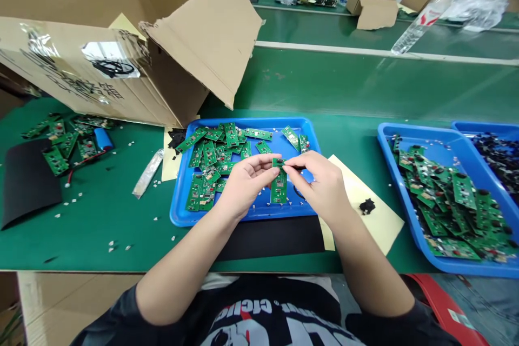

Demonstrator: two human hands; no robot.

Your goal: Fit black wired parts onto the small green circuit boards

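Note:
My left hand (pixel 253 179) pinches a small green circuit board (pixel 279 188) by its upper left edge, holding it upright over the front of a blue tray (pixel 178 211). At the top of that board sits a small black part (pixel 279 161). My right hand (pixel 320 181) is closed at the board's upper right side, with a thin black item (pixel 299 167) between thumb and fingers; its exact kind is not clear. Several loose circuit boards (pixel 209 154) lie piled in the tray, mostly left of my hands.
To the right, another blue tray (pixel 409 227) holds heaped boards (pixel 454 205); beyond it a third tray (pixel 466 128) carries small dark parts. A cardboard box (pixel 162 81) stands at the back left. Yellow paper (pixel 385 227) bears a black clump (pixel 367 206). A plastic bottle (pixel 421 24) leans behind.

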